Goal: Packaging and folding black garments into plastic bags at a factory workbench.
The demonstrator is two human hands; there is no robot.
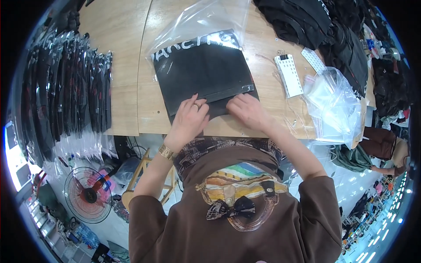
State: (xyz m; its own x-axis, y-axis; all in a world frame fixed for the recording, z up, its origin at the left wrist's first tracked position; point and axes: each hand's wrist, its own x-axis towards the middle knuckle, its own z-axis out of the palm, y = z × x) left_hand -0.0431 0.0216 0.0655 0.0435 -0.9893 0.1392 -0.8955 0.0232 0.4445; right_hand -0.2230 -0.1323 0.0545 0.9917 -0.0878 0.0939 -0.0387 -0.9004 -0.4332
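Observation:
A folded black garment with white lettering along its far end lies on the table in front of me, partly inside a clear plastic bag. The bag's slack part spreads out beyond the far end. Across the near side runs a glossy strip, with dark cloth below it at the table's edge. My left hand rests at the near left part of the garment, fingers bent onto it. At the near right corner, my right hand is closed on the garment's edge, its fingertips partly hidden.
Bagged dark garments stand in a row at the left. Loose black garments are heaped at the far right. White tag sheets and clear plastic bags lie at the right. A fan and a wooden stool stand below left.

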